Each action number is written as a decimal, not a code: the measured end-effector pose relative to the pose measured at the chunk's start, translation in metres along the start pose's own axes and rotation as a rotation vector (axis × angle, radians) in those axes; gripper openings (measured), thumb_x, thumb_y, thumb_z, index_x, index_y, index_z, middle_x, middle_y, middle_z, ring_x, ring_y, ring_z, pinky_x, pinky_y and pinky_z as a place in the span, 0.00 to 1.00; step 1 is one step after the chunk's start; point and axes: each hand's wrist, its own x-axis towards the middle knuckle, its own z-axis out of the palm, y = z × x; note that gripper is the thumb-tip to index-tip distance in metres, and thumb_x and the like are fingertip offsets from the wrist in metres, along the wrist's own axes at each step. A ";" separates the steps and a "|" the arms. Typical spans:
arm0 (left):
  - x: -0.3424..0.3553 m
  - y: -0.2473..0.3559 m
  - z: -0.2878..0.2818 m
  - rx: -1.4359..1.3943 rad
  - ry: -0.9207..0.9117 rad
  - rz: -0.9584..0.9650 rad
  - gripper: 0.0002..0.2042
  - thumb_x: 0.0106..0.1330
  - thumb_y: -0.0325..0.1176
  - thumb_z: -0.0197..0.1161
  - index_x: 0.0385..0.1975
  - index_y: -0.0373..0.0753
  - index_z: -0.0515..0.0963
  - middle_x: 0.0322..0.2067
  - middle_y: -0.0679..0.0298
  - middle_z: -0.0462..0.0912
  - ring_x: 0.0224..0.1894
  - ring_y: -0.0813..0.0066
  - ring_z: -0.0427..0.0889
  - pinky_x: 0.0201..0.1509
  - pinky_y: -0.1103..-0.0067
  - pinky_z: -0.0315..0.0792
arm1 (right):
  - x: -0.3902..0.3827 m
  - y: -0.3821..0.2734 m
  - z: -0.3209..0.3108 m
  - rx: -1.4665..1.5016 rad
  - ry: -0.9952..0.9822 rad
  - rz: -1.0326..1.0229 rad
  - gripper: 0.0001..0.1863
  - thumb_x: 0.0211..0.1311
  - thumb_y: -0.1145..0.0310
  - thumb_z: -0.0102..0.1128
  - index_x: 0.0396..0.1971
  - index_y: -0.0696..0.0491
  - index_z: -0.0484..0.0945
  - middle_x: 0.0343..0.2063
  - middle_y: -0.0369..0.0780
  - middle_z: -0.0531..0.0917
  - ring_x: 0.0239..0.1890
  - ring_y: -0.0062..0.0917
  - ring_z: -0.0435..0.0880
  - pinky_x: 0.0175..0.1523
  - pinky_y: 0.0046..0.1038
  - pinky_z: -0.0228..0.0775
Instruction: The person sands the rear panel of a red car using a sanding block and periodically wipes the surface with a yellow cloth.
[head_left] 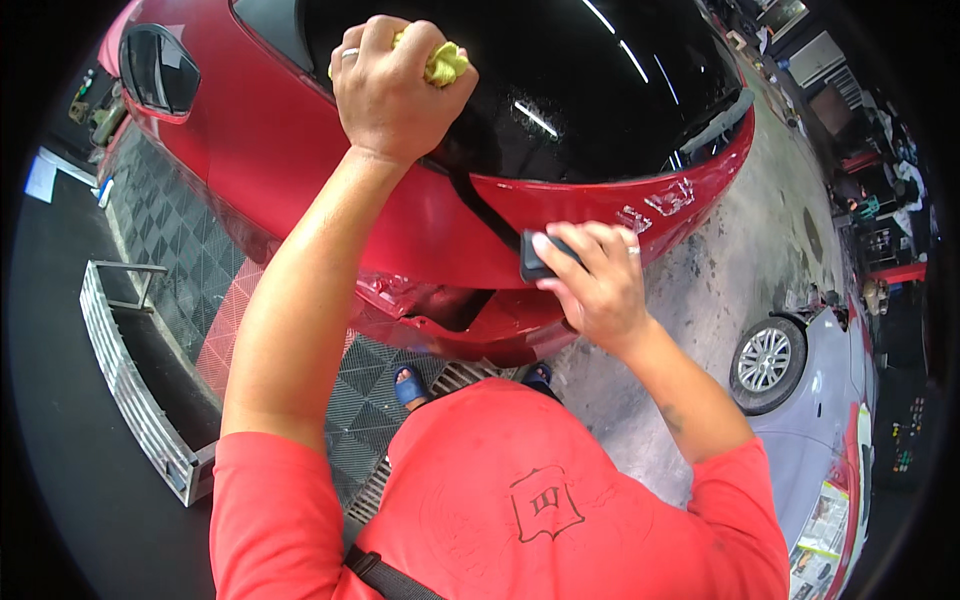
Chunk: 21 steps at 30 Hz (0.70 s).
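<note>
My left hand [395, 95] is closed around a crumpled yellow cloth [446, 66], over the dark window glass [560, 70] of a red car [280, 160]. In my right hand [605, 285] is a small black block [534, 258], gripped between thumb and fingers at the edge of the red body panel. Its underside is hidden, so I cannot tell what its face is like. Whitish smears [670, 198] mark the red panel right of that hand. Speckled residue shows on the glass between my hands.
A metal-framed step bench [135, 385] stands at the left. Grey and red floor tiles [230, 310] meet bare concrete. At the right is a grey car with a silver wheel [767, 362] and paper masking [825, 520]. Cluttered shelves [880, 200] line the right wall.
</note>
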 end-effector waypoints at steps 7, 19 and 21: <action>-0.005 -0.002 -0.003 -0.021 0.001 0.023 0.12 0.56 0.42 0.84 0.34 0.49 0.87 0.43 0.67 0.86 0.46 0.57 0.86 0.52 0.59 0.78 | 0.051 -0.005 0.012 -0.030 0.010 -0.016 0.29 0.60 0.61 0.81 0.64 0.42 0.89 0.61 0.33 0.88 0.61 0.32 0.83 0.67 0.43 0.68; -0.007 -0.007 -0.001 -0.032 0.011 0.031 0.13 0.56 0.42 0.85 0.35 0.49 0.87 0.42 0.66 0.86 0.47 0.59 0.85 0.52 0.61 0.77 | 0.051 0.028 -0.013 -0.017 -0.029 -0.064 0.29 0.59 0.65 0.82 0.63 0.42 0.89 0.62 0.35 0.88 0.64 0.35 0.85 0.73 0.48 0.70; -0.004 -0.002 0.004 -0.046 0.029 0.002 0.13 0.56 0.42 0.85 0.35 0.49 0.87 0.42 0.67 0.86 0.48 0.59 0.86 0.52 0.60 0.78 | 0.014 0.065 -0.031 0.006 -0.035 0.032 0.32 0.54 0.72 0.83 0.62 0.43 0.90 0.64 0.36 0.89 0.66 0.38 0.85 0.76 0.52 0.67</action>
